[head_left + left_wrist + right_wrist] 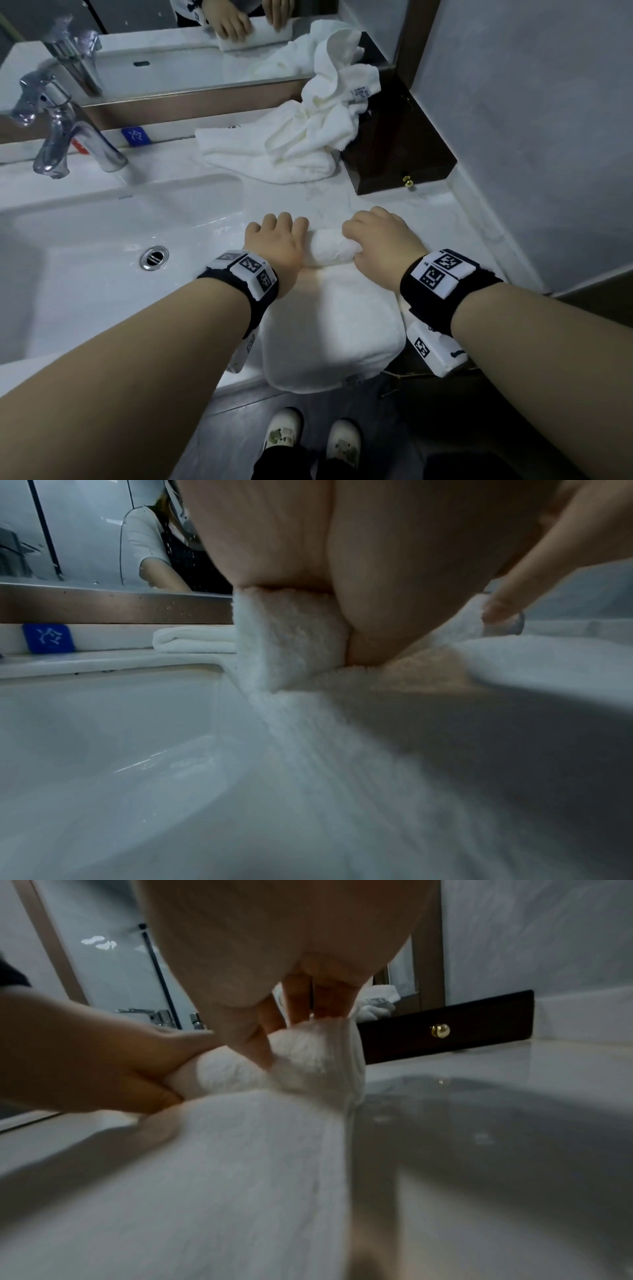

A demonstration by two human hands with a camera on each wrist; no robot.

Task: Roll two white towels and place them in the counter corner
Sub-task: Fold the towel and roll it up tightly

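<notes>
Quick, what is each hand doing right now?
Left hand: curled round the towel roll.
Right hand: curled round the same roll's other end.

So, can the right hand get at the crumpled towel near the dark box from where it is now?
Probably yes. The right hand grips the roll, and only bare counter lies between it and the crumpled towel. It must first let go of the roll.

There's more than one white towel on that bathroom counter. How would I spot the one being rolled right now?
Start at the sink basin and look just to its right, at the counter's near edge. The towel being rolled lies flat there, its far end wound into a tight roll under the left hand and right hand. The other towel is a loose, crumpled heap back by the mirror.
</notes>
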